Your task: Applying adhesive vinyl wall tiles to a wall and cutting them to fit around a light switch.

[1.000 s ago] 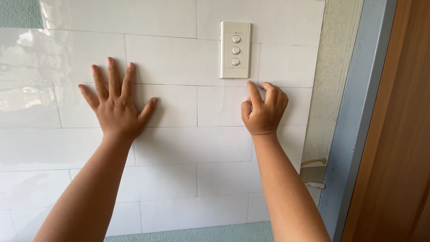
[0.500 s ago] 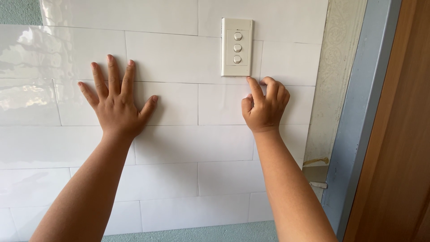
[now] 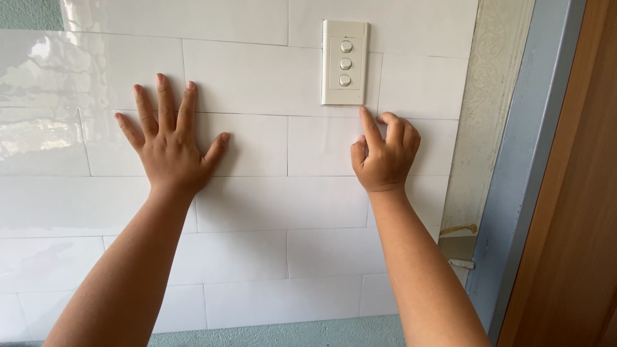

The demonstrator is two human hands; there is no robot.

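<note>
My left hand (image 3: pixel 168 144) lies flat on the white tiled wall (image 3: pixel 257 199), fingers spread, holding nothing. My right hand (image 3: pixel 384 154) is raised just below a white switch plate (image 3: pixel 344 62) with three round buttons. Its index finger points up, the tip almost at the plate's lower edge. The other fingers of that hand are curled in, and it holds nothing.
To the right of the tiles runs a pale textured strip (image 3: pixel 491 115), then a grey-blue door frame (image 3: pixel 527 160) and a brown wooden door (image 3: pixel 572 193). A small metal latch piece (image 3: pixel 457 244) sits on the frame. Teal wall shows below the tiles.
My right hand has risen toward the switch plate, with its index finger stretched out more. My left hand stays flat on the tiles.
</note>
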